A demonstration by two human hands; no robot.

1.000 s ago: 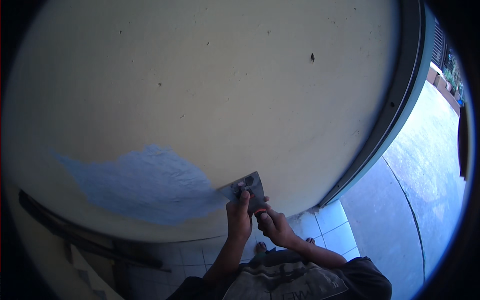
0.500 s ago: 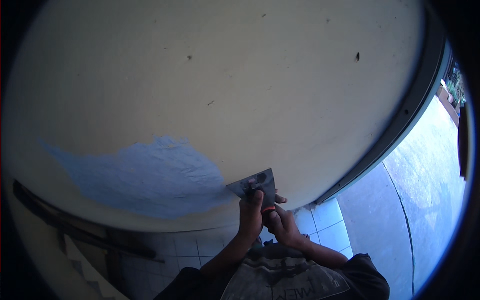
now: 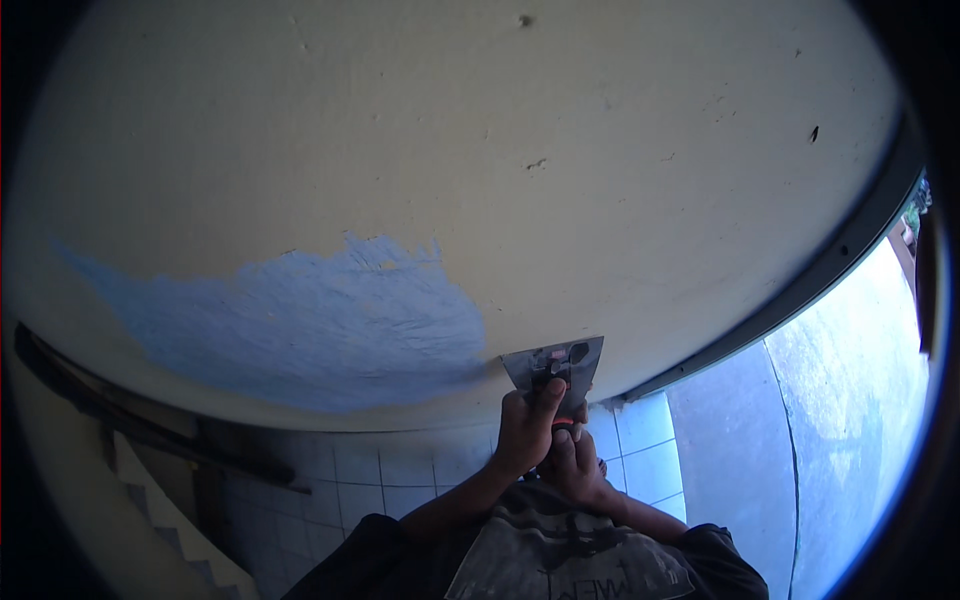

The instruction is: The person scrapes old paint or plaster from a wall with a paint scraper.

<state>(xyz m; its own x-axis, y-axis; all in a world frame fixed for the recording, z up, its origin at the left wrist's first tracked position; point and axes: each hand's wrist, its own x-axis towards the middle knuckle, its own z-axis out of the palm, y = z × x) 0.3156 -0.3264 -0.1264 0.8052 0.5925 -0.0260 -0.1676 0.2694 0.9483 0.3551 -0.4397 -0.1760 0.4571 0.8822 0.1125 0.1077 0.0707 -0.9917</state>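
A metal scraper [image 3: 556, 366] with a broad grey blade and a red handle is pressed flat against the cream wall [image 3: 480, 150], at the right edge of a scraped blue patch [image 3: 310, 325]. My left hand [image 3: 528, 432] grips it high, fingers pushing on the blade. Just below, my right hand [image 3: 578, 466] wraps the red handle. Both forearms rise from the lower edge, over my patterned grey shirt.
A dark frame [image 3: 790, 300] runs diagonally down the right side of the wall, with bright paving [image 3: 860, 400] beyond it. White floor tiles [image 3: 400, 480] lie below. A dark strip and steps [image 3: 150, 470] are at the lower left.
The scraper and both hands have slid a little to the right along the wall, and the view has tilted, so the blue patch sits larger and more central.
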